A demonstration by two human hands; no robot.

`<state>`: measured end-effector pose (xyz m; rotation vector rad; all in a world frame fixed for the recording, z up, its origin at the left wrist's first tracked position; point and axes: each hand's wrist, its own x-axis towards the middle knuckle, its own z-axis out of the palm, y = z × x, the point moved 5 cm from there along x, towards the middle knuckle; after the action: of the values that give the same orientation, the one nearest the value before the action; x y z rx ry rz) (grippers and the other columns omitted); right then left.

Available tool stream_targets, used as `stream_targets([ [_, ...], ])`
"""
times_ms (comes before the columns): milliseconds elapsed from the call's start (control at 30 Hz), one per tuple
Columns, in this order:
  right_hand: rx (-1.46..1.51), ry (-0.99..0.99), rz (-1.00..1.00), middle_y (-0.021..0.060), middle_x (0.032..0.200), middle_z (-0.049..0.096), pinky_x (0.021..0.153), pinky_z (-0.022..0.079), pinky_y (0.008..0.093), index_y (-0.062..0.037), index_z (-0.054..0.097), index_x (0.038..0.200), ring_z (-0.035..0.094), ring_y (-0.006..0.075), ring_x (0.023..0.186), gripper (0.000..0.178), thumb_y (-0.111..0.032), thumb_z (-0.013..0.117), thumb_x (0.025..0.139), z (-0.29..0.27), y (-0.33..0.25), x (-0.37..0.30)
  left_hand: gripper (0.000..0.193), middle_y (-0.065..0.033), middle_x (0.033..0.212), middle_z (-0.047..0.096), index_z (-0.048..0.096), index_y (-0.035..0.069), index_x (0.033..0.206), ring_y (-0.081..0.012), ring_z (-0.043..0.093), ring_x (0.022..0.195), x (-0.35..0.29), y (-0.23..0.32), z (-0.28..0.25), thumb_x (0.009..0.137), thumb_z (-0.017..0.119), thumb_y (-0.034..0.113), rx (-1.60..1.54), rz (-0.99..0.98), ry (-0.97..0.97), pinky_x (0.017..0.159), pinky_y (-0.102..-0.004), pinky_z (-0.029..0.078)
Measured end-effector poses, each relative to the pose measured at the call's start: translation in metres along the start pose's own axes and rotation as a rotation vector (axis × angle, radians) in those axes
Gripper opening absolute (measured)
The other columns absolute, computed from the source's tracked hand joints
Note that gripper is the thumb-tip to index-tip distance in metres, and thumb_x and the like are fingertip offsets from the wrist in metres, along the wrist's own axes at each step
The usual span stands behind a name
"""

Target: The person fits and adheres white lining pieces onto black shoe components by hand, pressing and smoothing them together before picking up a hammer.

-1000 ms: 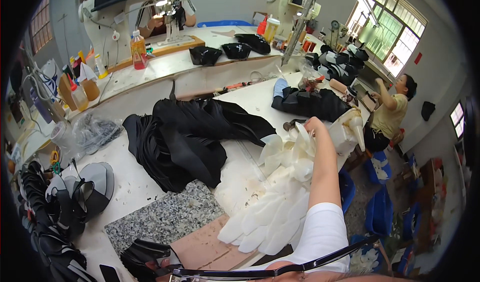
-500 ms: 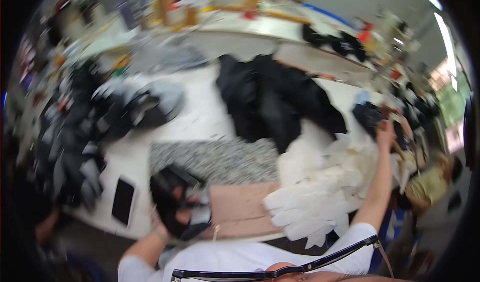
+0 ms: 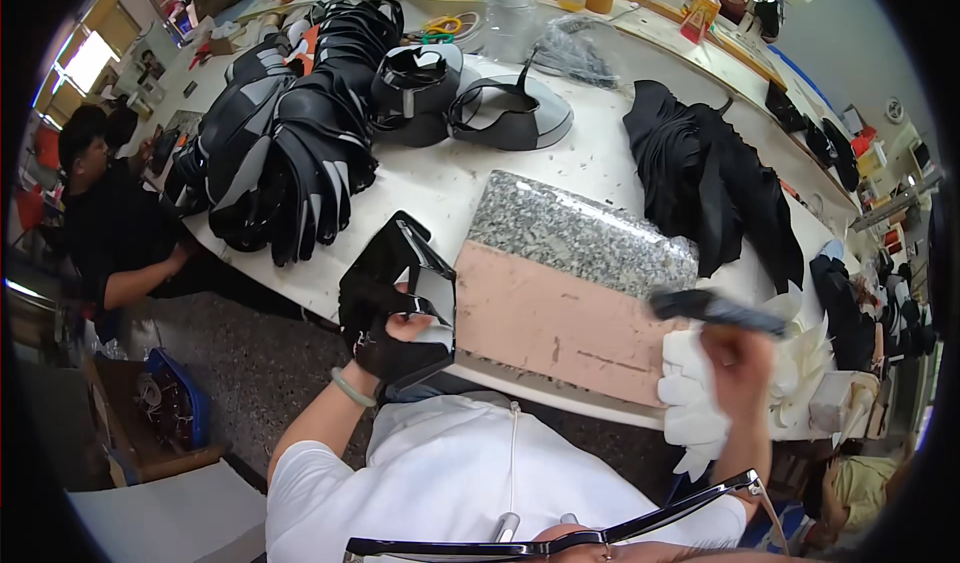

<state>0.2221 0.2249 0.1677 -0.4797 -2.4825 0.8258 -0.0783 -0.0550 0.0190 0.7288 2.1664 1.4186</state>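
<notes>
My left hand (image 3: 402, 329) is closed on a black and grey shoe upper (image 3: 430, 298) at the bench's near edge; some of its fingers are inside the upper's opening. Beside the upper lies a pink-brown board (image 3: 555, 318), lapping over a speckled granite slab (image 3: 575, 223). My right hand (image 3: 738, 363) is raised by the board's right end, closed and smeared by motion. A dark, elongated thing (image 3: 716, 310) sticks out across the top of that fist; its kind is too blurred to make out. White cut pieces (image 3: 688, 398) lie beneath and around the right hand.
Stacked black and grey shoe uppers (image 3: 315, 153) fill the bench's left, with two single uppers (image 3: 510, 113) alongside. Black fabric pieces (image 3: 710, 173) lie beyond the slab. A clear jar (image 3: 508, 23) stands at the back. A person (image 3: 110, 203) sits at left, near a blue crate (image 3: 175, 403).
The view has swung left. My right hand has come back from the bench's far right to the board with the dark elongated thing. My left hand still holds the upper.
</notes>
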Motion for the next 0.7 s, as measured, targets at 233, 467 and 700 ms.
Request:
stream_targets([
  [233, 0.062, -0.156, -0.15, 0.0108, 0.089, 0.065, 0.058, 0.05, 0.0364, -0.0056, 0.062, 0.117, 0.063, 0.0284, 0.071, 0.041, -0.002, 0.069, 0.077, 0.154, -0.066, 0.016, 0.025, 0.0017, 0.086, 0.056, 0.054, 0.004, 0.1, -0.0082, 0.053, 0.074, 0.015, -0.071, 0.01, 0.078, 0.066, 0.003, -0.196, 0.045, -0.108, 0.066, -0.024, 0.045],
  [467, -0.05, -0.125, -0.186, 0.0088, 0.085, 0.062, 0.055, 0.048, 0.0366, -0.0075, 0.06, 0.12, 0.06, 0.0274, 0.066, 0.044, -0.008, 0.07, 0.077, 0.196, -0.079, 0.038, 0.012, 0.0026, 0.071, 0.054, 0.058, 0.004, 0.082, -0.008, 0.051, 0.063, 0.012, -0.033, 0.001, 0.078, 0.069, 0.006, -0.322, -0.011, -0.125, 0.057, -0.0253, 0.042],
  [700, -0.093, -0.141, -0.229, 0.0084, 0.09, 0.061, 0.058, 0.05, 0.0371, -0.0065, 0.058, 0.121, 0.061, 0.0261, 0.072, 0.052, 0.002, 0.06, 0.069, 0.219, -0.093, 0.046, 0.011, 0.0024, 0.07, 0.055, 0.059, 0.006, 0.08, -0.0076, 0.052, 0.063, 0.018, -0.093, 0.012, 0.078, 0.069, 0.003, -0.309, -0.152, -0.207, 0.056, -0.0241, 0.041],
])
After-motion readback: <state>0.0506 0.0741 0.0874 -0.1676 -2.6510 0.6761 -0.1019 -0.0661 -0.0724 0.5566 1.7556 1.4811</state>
